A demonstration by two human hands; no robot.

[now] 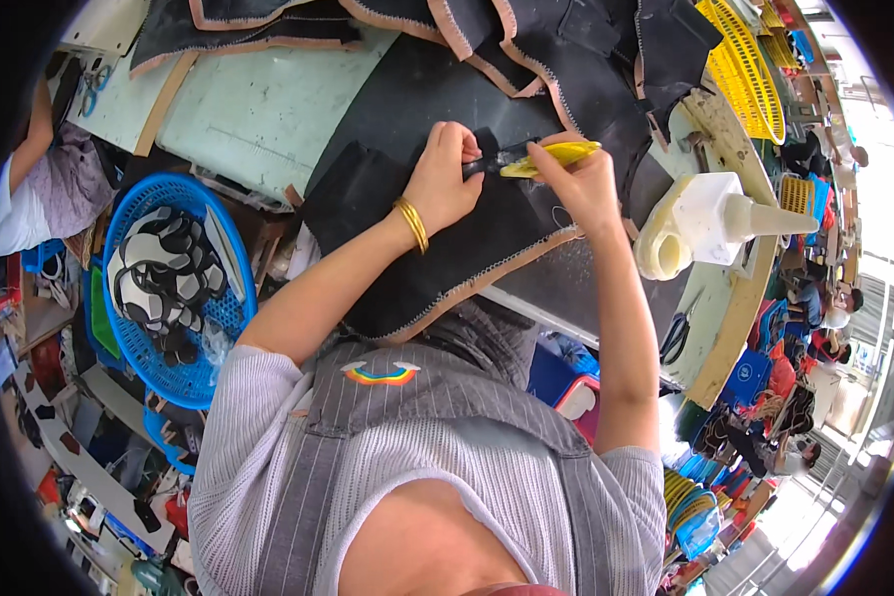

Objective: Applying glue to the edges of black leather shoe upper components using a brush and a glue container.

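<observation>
My left hand (449, 171), with a gold bangle at the wrist, pinches a small black strip (482, 165) between thumb and fingers. Just right of it, my right hand (584, 189) is closed on a flat, oblong yellow tool (562, 157); its dark end meets the black strip. What kind of tool it is, I cannot make out. Under both hands lies a large black sheet piece (447, 263) with a tan edge sewn in zigzag stitches. More black pieces (596, 50) with the same tan edging are heaped at the far side of the table.
A white plastic bottle with a long nozzle (710, 219) lies right of my right hand. Scissors (675, 338) rest at the table's right side. A blue basket (243, 333) of black and white pieces stands left. Beyond the table is a yellow basket (750, 74). Another person (35, 179) sits at far left.
</observation>
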